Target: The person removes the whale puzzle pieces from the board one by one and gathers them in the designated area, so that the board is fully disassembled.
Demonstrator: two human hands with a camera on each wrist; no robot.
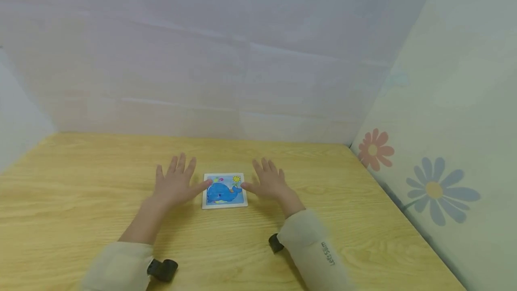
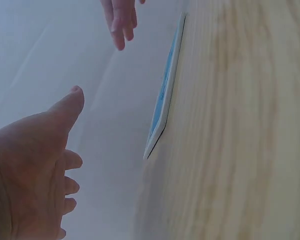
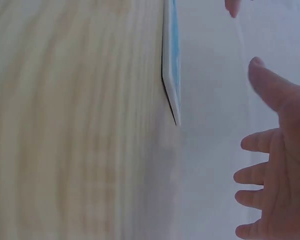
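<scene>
A flat square picture puzzle or card (image 1: 223, 193) with a white border and a blue whale picture lies on the wooden table (image 1: 226, 246). To its left, my left hand (image 1: 175, 185) hovers above the table with fingers spread, its thumb overlapping the card's left edge in the head view. On the other side is my right hand (image 1: 268, 182), likewise spread, thumb toward the card's right edge. Both wrist views show the left hand (image 2: 35, 165) and the right hand (image 3: 285, 165) raised off the surface, apart from the card, holding nothing.
A pale, creased sheet (image 1: 202, 57) hangs behind the table's far edge. The right-hand wall (image 1: 464, 102) carries a red flower (image 1: 372, 149) and a blue flower (image 1: 434, 190). Small black devices (image 1: 163, 270) sit at both sleeve cuffs.
</scene>
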